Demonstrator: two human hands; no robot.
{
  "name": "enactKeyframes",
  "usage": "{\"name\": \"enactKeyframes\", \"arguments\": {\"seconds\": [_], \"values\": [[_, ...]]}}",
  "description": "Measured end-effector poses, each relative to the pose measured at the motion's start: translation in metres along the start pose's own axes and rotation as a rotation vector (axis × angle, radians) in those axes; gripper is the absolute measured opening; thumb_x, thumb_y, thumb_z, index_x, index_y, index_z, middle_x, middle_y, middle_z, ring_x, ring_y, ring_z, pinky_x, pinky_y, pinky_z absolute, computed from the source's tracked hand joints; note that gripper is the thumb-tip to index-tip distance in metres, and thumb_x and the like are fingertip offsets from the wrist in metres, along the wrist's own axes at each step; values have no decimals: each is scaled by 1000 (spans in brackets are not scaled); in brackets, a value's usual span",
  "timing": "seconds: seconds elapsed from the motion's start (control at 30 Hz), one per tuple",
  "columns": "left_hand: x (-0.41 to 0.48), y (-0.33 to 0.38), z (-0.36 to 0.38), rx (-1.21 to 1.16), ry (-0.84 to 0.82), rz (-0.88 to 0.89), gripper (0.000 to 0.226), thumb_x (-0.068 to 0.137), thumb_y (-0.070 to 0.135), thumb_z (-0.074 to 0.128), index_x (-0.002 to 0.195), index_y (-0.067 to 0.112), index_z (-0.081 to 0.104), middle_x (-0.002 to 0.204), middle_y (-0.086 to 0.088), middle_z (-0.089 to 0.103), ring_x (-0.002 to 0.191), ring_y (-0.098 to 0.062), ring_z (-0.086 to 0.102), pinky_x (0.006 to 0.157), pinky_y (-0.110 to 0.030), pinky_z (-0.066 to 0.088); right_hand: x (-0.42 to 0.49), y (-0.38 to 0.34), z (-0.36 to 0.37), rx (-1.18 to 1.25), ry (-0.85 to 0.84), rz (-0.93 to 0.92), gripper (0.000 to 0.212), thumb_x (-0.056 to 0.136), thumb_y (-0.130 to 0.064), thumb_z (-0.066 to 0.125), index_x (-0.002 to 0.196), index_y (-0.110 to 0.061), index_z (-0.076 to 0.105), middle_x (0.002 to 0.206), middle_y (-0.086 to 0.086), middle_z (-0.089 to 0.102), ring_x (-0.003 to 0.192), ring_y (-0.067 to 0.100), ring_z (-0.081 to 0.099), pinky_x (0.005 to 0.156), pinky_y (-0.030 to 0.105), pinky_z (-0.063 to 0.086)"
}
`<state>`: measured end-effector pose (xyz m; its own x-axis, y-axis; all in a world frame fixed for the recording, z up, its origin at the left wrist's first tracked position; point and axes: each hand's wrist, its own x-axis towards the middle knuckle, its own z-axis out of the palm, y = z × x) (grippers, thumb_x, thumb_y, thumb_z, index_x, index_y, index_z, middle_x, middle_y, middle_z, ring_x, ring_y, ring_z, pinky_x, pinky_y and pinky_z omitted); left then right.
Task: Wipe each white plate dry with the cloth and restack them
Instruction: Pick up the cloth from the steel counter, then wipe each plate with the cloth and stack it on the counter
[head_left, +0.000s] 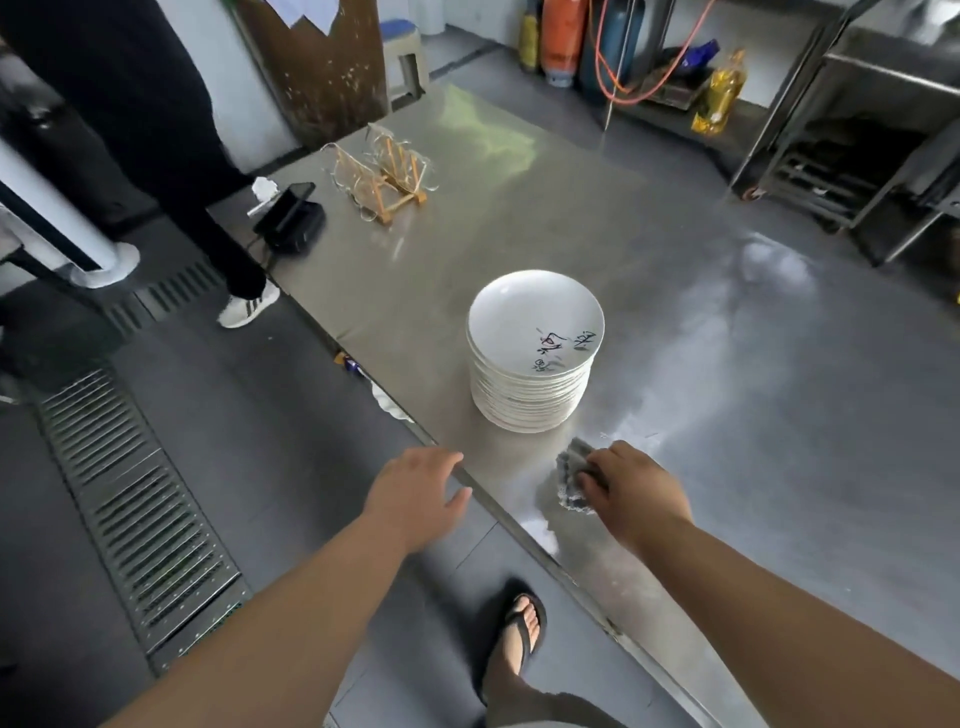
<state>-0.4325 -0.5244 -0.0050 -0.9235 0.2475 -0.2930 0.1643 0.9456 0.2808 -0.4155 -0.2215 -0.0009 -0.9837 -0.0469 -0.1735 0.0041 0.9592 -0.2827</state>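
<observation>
A tall stack of white plates (530, 358) stands near the front edge of the steel table (727, 364); the top plate carries black painted marks. Just in front of the stack lies a grey cloth (570, 474), and my right hand (636, 493) grips it with curled fingers against the tabletop. My left hand (418, 493) hovers at the table's front edge, left of the cloth, fingers relaxed and holding nothing.
Two wooden racks with clear glass plates (382, 174) stand at the table's far left, beside a black device (291, 218). A person's legs (208, 208) are left of the table. A floor drain grate (135, 519) runs at the left. Gas cylinders and shelves line the back.
</observation>
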Motion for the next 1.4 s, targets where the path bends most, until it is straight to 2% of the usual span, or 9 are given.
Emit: {"name": "enactKeyframes", "arguments": {"seconds": [0.23,0.4,0.7,0.83,0.93,1.0,1.13,1.27,1.4], "values": [[62,-18,-34,-20,34,7,55,103,47,56,153,23,51,152,4,56,141,-22,47,116,-39,35,49,13,-9,52,32,11,22,99,-51,54,103,-34,66,92,-15,46,89,15,58,64,34,50],[91,-29,-74,-63,145,61,53,100,44,63,148,22,56,146,3,61,135,-24,55,112,-44,44,53,18,-19,120,141,34,8,93,-39,72,92,-31,69,85,-14,49,81,17,60,54,25,32],[135,-29,-125,-147,203,323,49,97,40,67,144,30,56,138,10,63,123,-14,55,96,-32,45,38,7,-43,127,462,265,11,86,-25,80,95,-25,73,89,-7,61,79,25,64,49,32,50],[159,-34,-147,-121,240,500,48,93,34,74,140,30,62,125,8,69,96,-18,66,81,-28,47,32,-22,-59,91,583,376,17,85,-22,83,99,-19,74,91,-3,63,76,27,63,52,30,47],[177,-36,-156,-146,251,572,44,93,39,68,136,30,63,115,7,71,70,-12,51,72,-29,47,30,-52,-64,74,646,426,12,90,-25,78,100,-19,73,91,-5,62,77,25,61,54,29,46],[190,-36,-159,-158,254,608,41,95,46,58,130,27,64,107,7,69,66,-13,47,69,-32,49,31,-73,-64,71,686,455,17,90,-31,71,100,-18,74,92,-5,62,77,23,61,57,28,45],[218,-33,-163,-216,159,535,27,91,53,58,106,31,65,87,14,59,73,-19,59,67,-35,52,38,-107,-60,81,739,504,15,92,-27,74,102,-16,74,92,-4,63,77,24,62,60,27,46],[236,-21,-157,-309,-32,386,32,80,67,55,83,35,54,71,13,62,67,-4,58,58,-28,43,48,-125,-61,81,760,545,17,86,-21,82,101,-14,76,91,-2,64,76,27,64,58,30,50],[246,-13,-154,-350,-123,282,25,89,49,71,80,30,58,69,13,63,60,-1,55,54,-26,36,53,-130,-64,88,779,567,17,86,-19,82,101,-14,76,91,-2,64,76,26,63,59,29,49]]}}
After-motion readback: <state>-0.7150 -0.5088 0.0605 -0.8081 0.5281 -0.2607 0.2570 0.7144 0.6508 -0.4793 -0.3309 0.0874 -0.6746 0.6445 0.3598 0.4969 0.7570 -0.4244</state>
